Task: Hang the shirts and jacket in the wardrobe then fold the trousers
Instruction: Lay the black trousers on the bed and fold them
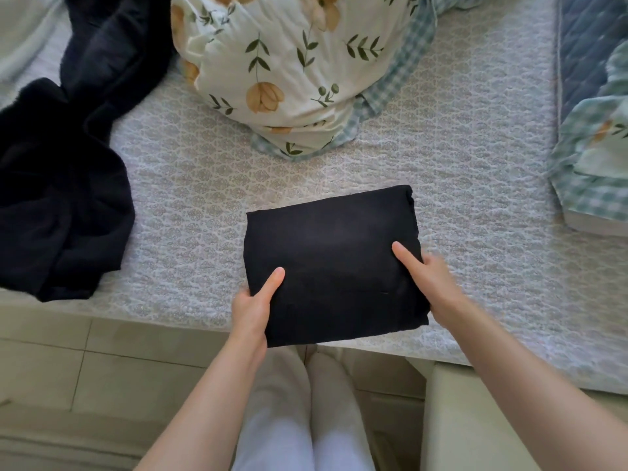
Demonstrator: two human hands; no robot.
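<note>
The folded trousers (333,263) are lying at the near edge of the bed (475,164), long axis running crosswise between the hands, the left hand (253,307) pinching the near-left corner and the right hand (431,277) gripping the right edge, both equally near.

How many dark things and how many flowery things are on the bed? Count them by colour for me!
Dark: 2, the folded black trousers and the crumpled dark heap, counted as one thing.
Flowery: 2, the big flowery bundle and the flowery bedding at the right edge.
Total: 4
</note>
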